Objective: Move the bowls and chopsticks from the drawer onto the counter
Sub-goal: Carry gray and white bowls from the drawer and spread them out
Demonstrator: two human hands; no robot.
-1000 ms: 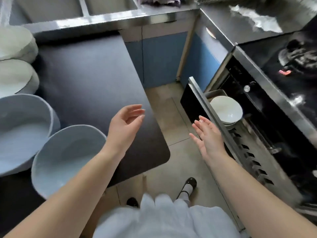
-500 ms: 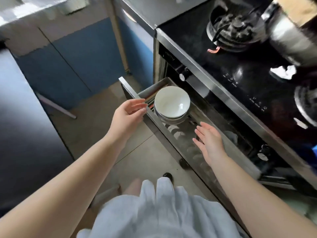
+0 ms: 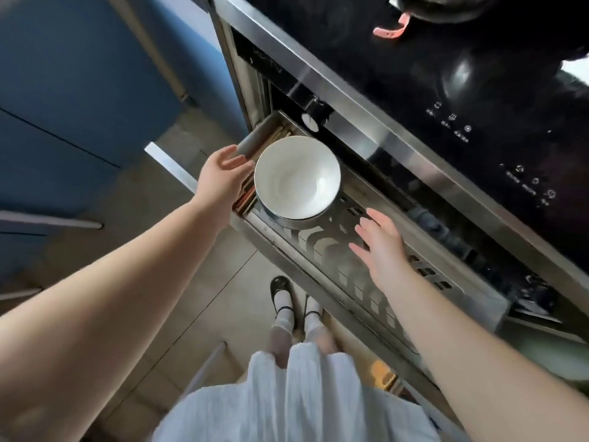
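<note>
A stack of white bowls (image 3: 296,177) stands in the open steel drawer (image 3: 366,282) under the stove. Brown chopsticks (image 3: 247,194) lie in a narrow compartment left of the bowls, partly hidden by my left hand (image 3: 220,180). That hand hovers at the bowls' left rim, fingers relaxed, holding nothing. Over the drawer's slotted rack, to the right of the bowls, my right hand (image 3: 381,247) is spread flat with straight fingers. The counter is out of view.
The black glass stove top (image 3: 446,100) with a steel front edge overhangs the drawer. Blue cabinet doors (image 3: 63,100) with bar handles stand to the left. My feet in black shoes (image 3: 280,290) are on the tiled floor beside the drawer front.
I have turned from the counter to the drawer and leaned in. Both hands moved forward: the left reached the bowls' left side, the right came over the rack.
</note>
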